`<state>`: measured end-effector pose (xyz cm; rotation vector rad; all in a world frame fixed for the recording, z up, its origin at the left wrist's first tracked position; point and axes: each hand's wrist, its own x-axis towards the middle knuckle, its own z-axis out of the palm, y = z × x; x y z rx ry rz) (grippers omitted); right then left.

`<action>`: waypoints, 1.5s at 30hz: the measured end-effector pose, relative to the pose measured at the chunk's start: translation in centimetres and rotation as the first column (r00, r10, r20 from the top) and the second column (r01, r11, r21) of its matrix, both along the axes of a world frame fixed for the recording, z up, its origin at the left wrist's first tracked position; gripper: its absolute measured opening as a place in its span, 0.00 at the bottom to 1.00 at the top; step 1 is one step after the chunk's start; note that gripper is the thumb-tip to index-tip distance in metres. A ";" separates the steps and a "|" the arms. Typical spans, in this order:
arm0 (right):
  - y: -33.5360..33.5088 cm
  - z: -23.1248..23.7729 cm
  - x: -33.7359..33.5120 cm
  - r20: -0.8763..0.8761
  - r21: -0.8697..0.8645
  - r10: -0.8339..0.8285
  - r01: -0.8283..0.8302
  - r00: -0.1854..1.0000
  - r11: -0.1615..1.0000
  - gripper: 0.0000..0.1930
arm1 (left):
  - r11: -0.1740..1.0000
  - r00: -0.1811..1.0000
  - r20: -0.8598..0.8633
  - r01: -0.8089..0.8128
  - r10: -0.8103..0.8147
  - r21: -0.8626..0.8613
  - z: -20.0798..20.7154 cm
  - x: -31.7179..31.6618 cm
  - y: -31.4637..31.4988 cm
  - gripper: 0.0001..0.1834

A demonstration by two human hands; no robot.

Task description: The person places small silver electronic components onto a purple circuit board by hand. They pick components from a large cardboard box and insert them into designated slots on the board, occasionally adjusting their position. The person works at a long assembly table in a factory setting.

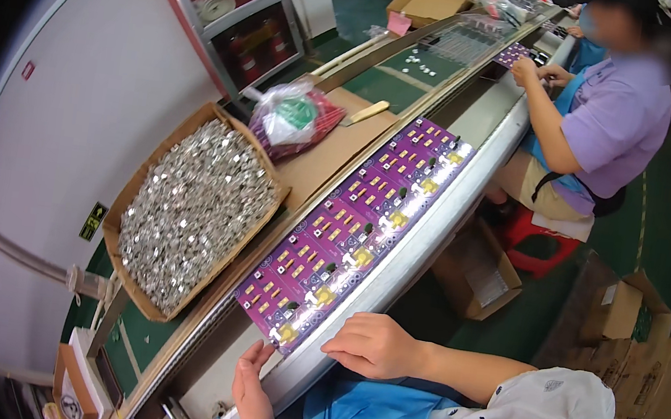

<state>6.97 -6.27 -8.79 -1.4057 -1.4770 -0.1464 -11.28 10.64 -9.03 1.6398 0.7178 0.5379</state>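
A long purple circuit board panel [341,227], populated with small yellow, white and dark green parts, lies along the conveyor line in front of me. My left hand [254,390], with a blue band at the wrist, is at the panel's near end. Its fingers are stretched out and the fingertips are close to the board's corner; whether they touch it I cannot tell. Over the metal rail beside the panel, my right hand [371,346] is curled closed, fingers together and pointing left. Anything inside its fingers is hidden.
Left of the line stands a cardboard box [121,242] full of small shiny metal parts. Behind it are a plastic bag [295,119] and a yellow-handled tool [367,112]. A co-worker in a purple shirt [618,120] sits farther along, hands at another purple board [512,55]. Open cartons [476,270] stand below.
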 end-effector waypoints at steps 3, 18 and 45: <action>1.4 -1.3 -2.8 0.016 0.011 -0.085 0.084 0.996 0.996 0.07 | 0.962 0.979 0.127 0.185 -0.162 -0.202 -1.2 -0.7 2.6 0.36; 8.5 -11.6 -10.0 0.034 0.040 -0.303 0.302 0.952 0.953 0.08 | 0.684 0.786 0.309 0.618 -0.535 -0.387 -8.3 7.2 9.9 0.43; -5.2 -5.1 18.5 0.044 -0.120 -0.223 0.227 0.974 0.967 0.06 | 0.922 0.839 0.409 0.387 -0.358 0.014 -5.7 26.5 -4.3 0.29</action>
